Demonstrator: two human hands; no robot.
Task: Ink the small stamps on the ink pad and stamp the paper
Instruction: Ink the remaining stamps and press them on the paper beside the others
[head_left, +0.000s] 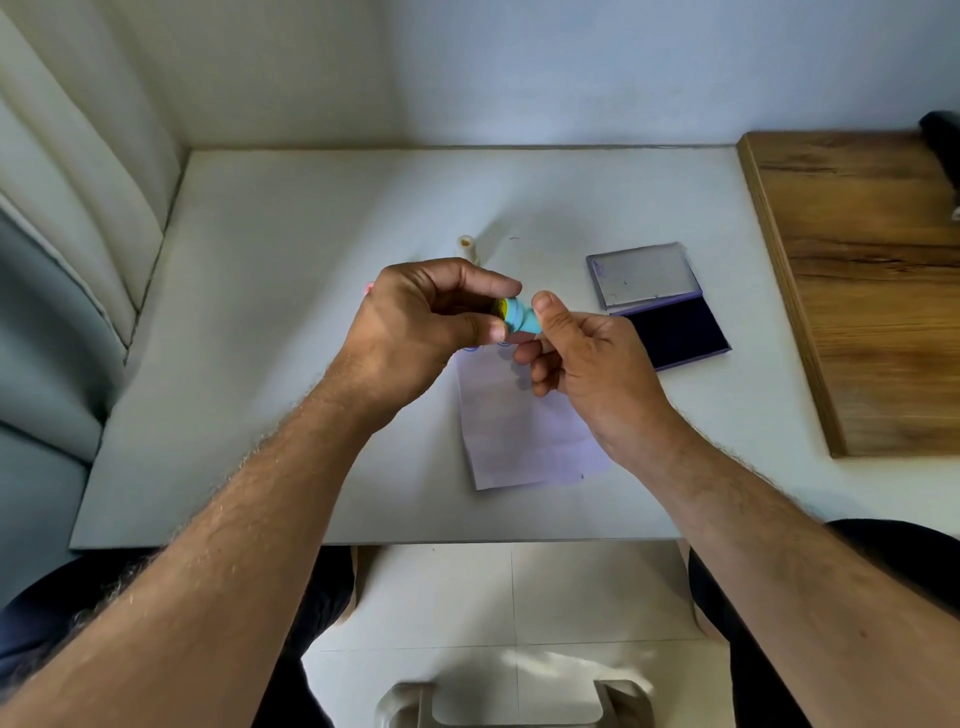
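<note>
A small light-blue stamp (517, 318) with a yellow end is held in the air between both hands, above the top edge of the paper. My left hand (421, 327) pinches its yellow end with thumb and fingers. My right hand (582, 358) pinches the other end between thumb and forefinger. The pale paper (524, 431) lies on the white table (311, 249), with blue stamp marks showing near its top edge under the hands. The ink pad (675, 332) lies open to the right, its lid (644, 273) folded back. A white stamp (467, 248) stands behind my left hand.
A wooden board (857, 280) covers the table's right side, with a dark object (943, 140) at its far corner. A pink thing (370, 287) peeks out left of my left hand. Cushioned seating lines the left; a wall lies behind.
</note>
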